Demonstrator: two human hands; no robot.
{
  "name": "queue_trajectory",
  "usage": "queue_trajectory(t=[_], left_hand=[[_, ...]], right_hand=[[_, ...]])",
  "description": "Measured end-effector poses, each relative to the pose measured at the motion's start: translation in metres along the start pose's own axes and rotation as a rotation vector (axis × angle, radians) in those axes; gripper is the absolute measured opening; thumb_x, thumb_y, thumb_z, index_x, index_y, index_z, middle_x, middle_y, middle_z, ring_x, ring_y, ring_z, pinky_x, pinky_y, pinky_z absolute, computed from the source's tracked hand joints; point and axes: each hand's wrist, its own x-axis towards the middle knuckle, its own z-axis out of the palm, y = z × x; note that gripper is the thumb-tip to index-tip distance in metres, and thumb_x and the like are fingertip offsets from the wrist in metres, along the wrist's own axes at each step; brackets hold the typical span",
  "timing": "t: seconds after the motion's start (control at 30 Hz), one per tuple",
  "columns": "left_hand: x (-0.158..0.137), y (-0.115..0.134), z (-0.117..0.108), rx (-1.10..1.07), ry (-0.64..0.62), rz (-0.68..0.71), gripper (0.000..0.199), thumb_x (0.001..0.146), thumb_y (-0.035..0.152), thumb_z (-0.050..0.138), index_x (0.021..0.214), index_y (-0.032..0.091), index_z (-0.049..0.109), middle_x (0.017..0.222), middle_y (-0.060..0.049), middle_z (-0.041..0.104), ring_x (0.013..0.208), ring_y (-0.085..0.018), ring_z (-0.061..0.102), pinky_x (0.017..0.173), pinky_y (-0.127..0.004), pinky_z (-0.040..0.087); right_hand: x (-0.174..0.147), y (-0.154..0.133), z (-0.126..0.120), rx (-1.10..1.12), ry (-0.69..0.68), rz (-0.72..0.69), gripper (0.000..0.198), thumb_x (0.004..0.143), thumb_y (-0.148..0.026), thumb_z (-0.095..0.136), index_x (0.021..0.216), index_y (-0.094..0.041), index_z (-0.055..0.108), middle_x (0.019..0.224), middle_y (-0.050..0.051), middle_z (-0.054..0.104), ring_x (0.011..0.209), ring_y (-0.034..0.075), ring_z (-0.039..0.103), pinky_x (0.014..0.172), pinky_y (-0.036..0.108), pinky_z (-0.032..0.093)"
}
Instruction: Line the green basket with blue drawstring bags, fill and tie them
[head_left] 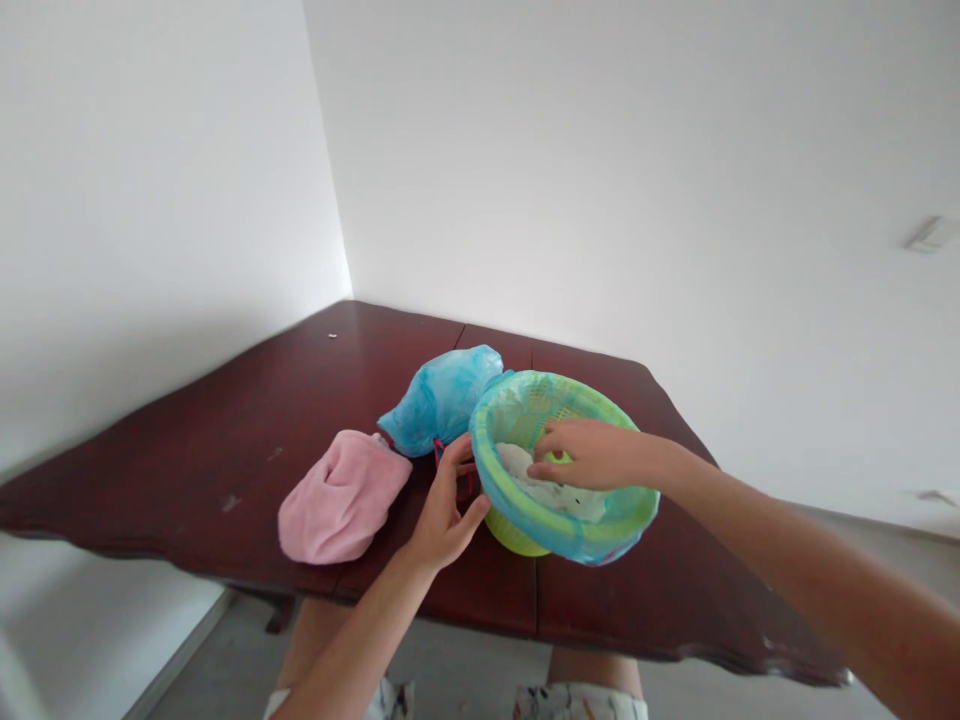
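Observation:
A yellow-green plastic basket (517, 535) stands tilted toward me on the table, lined with a thin blue plastic bag (491, 465) folded over its rim. White crumpled material with small dark specks (581, 503) lies at the bottom. My right hand (581, 452) reaches inside over that material, fingers bent and apart, nothing visible between them. At the basket's left side, my left hand (446, 510) rests close against the rim, thumb and fingers spread. Left of the basket are a knotted-looking, filled blue plastic bag (446, 395) and a folded pink cloth (345, 500).
The dark red wooden table (247, 430) has a wavy edge and seams across its top. Some red cord-like strips (437, 452) show behind my left hand. A tiny white scrap (332, 336) lies near the far left corner. White walls meet behind the table.

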Motion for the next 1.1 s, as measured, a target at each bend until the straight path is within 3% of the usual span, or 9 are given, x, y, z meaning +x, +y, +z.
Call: queue_trajectory(t=[0.1,0.2,0.33,0.43,0.5,0.6,0.73,0.9,1.1], left_hand=[[0.000,0.002,0.000,0.012,0.023,-0.028,0.078,0.117,0.061,0.070,0.184,0.034,0.038,0.172,-0.019,0.053,0.150,-0.037,0.060,0.120,-0.055,0.056],[-0.001,0.004,-0.001,0.041,0.043,-0.058,0.071,0.119,0.059,0.068,0.180,0.034,0.041,0.163,-0.018,0.059,0.140,-0.034,0.065,0.111,-0.050,0.060],[0.001,0.007,-0.002,0.135,0.125,-0.129,0.056,0.119,0.055,0.069,0.166,0.028,0.052,0.134,-0.013,0.071,0.109,-0.026,0.072,0.090,-0.039,0.061],[0.005,0.009,-0.003,0.182,0.113,-0.153,0.039,0.121,0.049,0.068,0.151,0.025,0.062,0.115,-0.008,0.074,0.093,-0.023,0.072,0.082,-0.036,0.060],[0.007,0.012,-0.003,0.229,0.071,-0.095,0.027,0.121,0.041,0.066,0.142,0.025,0.069,0.113,-0.008,0.076,0.094,-0.023,0.073,0.082,-0.036,0.061],[0.008,0.020,-0.002,0.316,0.083,0.132,0.019,0.119,0.026,0.067,0.137,0.025,0.074,0.119,-0.008,0.076,0.101,-0.022,0.074,0.082,-0.034,0.062],[0.005,0.039,0.003,0.462,0.146,0.429,0.034,0.107,0.006,0.078,0.136,0.024,0.075,0.119,-0.007,0.076,0.104,-0.021,0.076,0.087,-0.033,0.066],[0.009,0.058,0.011,0.626,0.217,0.590,0.052,0.092,-0.004,0.093,0.133,0.021,0.072,0.118,-0.007,0.075,0.107,-0.021,0.077,0.095,-0.035,0.066],[0.019,0.060,0.015,0.755,0.087,0.618,0.044,0.101,0.014,0.094,0.138,0.033,0.079,0.125,-0.008,0.074,0.114,-0.025,0.074,0.103,-0.042,0.062]], right_hand=[[-0.012,-0.007,-0.008,0.095,-0.222,0.034,0.055,0.124,-0.051,0.057,0.081,-0.026,0.080,0.072,0.002,0.075,0.060,0.017,0.063,0.060,0.034,0.043],[-0.027,-0.011,-0.013,0.261,-0.110,0.020,0.048,0.124,-0.050,0.057,0.093,-0.028,0.086,0.086,0.003,0.084,0.074,0.021,0.076,0.071,0.036,0.058],[-0.070,-0.016,-0.020,0.371,0.580,0.120,0.036,0.125,-0.047,0.057,0.130,-0.030,0.088,0.127,0.007,0.088,0.121,0.027,0.081,0.106,0.042,0.063],[-0.116,-0.023,0.013,0.389,1.209,0.272,0.030,0.123,-0.042,0.062,0.124,-0.024,0.086,0.124,0.010,0.086,0.107,0.026,0.081,0.099,0.042,0.062],[-0.142,-0.027,0.062,0.378,1.458,0.427,0.020,0.118,-0.036,0.069,0.115,-0.022,0.083,0.114,0.008,0.085,0.093,0.023,0.077,0.088,0.038,0.060],[-0.162,-0.033,0.147,0.315,1.401,0.484,0.013,0.115,-0.028,0.071,0.117,-0.023,0.082,0.127,0.012,0.083,0.112,0.030,0.080,0.098,0.047,0.064],[-0.155,-0.040,0.210,-0.028,1.230,0.385,0.052,0.108,-0.020,0.079,0.159,-0.031,0.073,0.165,0.017,0.067,0.146,0.041,0.070,0.115,0.067,0.062],[-0.138,-0.029,0.189,-0.231,1.285,0.321,0.041,0.107,-0.016,0.083,0.144,-0.033,0.081,0.157,0.014,0.066,0.136,0.037,0.070,0.105,0.059,0.064],[-0.145,-0.018,0.145,-0.212,1.151,0.159,0.036,0.104,-0.006,0.070,0.127,-0.032,0.080,0.141,0.012,0.071,0.125,0.034,0.069,0.102,0.057,0.061]])
